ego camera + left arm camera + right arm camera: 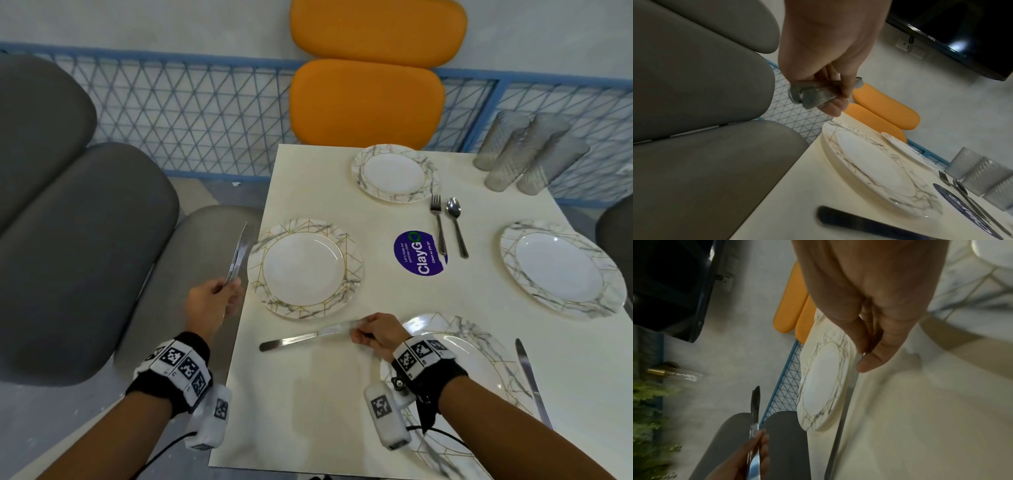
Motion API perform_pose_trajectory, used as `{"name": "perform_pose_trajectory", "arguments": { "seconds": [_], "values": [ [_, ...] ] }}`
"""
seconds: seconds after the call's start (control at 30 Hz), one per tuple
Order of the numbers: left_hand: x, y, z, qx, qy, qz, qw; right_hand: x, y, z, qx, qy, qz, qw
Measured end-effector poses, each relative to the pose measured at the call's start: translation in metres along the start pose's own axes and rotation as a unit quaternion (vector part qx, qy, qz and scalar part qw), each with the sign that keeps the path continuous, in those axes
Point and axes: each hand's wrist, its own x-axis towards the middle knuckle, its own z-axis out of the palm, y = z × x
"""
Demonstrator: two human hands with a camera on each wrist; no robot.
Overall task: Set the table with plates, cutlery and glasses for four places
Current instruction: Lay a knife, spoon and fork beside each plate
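Several marbled plates sit on the cream table (308,394): left (305,269), far (394,173), right (561,269) and near (479,346). My left hand (229,287) hovers off the table's left edge and grips knife handles (813,94), blades (236,253) pointing up. My right hand (358,330) pinches one end of a knife (301,339) stretched leftward between the left and near plates; whether it touches the table is unclear. In the right wrist view the thumb (869,365) presses this knife (844,410). Another knife (532,380) lies right of the near plate.
A fork (438,222) and spoon (457,226) lie mid-table beside a purple sticker (419,253). Several ribbed glasses (527,154) cluster at the far right corner. Grey seats (85,240) flank the left, an orange chair (366,102) the far side, before a blue mesh rail.
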Motion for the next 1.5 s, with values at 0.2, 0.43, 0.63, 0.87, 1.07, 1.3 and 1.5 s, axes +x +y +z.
{"name": "perform_pose_trajectory", "arguments": {
  "seconds": [0.2, 0.43, 0.63, 0.87, 1.07, 1.3, 1.5],
  "values": [
    [-0.014, 0.013, 0.012, -0.062, -0.047, -0.013, 0.997, 0.01, 0.005, 0.015, -0.088, 0.006, 0.034, 0.996],
    [-0.008, 0.008, 0.018, -0.078, -0.068, 0.014, 0.995, 0.018, 0.003, 0.032, -0.343, 0.077, 0.001, 0.936],
    [-0.009, 0.011, 0.021, -0.092, -0.077, 0.019, 0.993, 0.015, 0.007, 0.036, -0.523, 0.08, -0.038, 0.848],
    [-0.011, 0.01, 0.028, -0.089, -0.084, 0.022, 0.992, 0.014, 0.008, 0.034, -0.584, 0.08, -0.055, 0.806],
    [-0.009, 0.009, 0.033, -0.07, -0.086, 0.036, 0.993, 0.011, 0.009, 0.031, -0.585, 0.089, -0.09, 0.801],
    [-0.01, 0.012, 0.046, -0.026, -0.113, 0.04, 0.992, 0.004, -0.01, 0.034, -0.573, 0.063, -0.095, 0.812],
    [-0.018, 0.031, 0.074, -0.024, -0.163, 0.055, 0.985, -0.005, -0.047, 0.027, -0.381, 0.028, -0.212, 0.899]
  ]
}}
